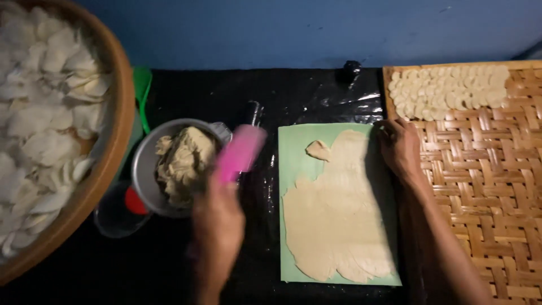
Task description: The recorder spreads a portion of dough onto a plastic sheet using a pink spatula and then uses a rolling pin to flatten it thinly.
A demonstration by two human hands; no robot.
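A big round basket (116,113) fills the left side, heaped with pale dried chips (39,101). A green plastic piece (142,85) shows just behind its rim. A clear lid (113,217) with a red spot lies below, near the basket. On the right sits a woven bamboo tray (485,186) with rows of small pale discs (451,90) along its far edge. Black plastic sheeting (333,96) covers the table under a blue wall (305,31).
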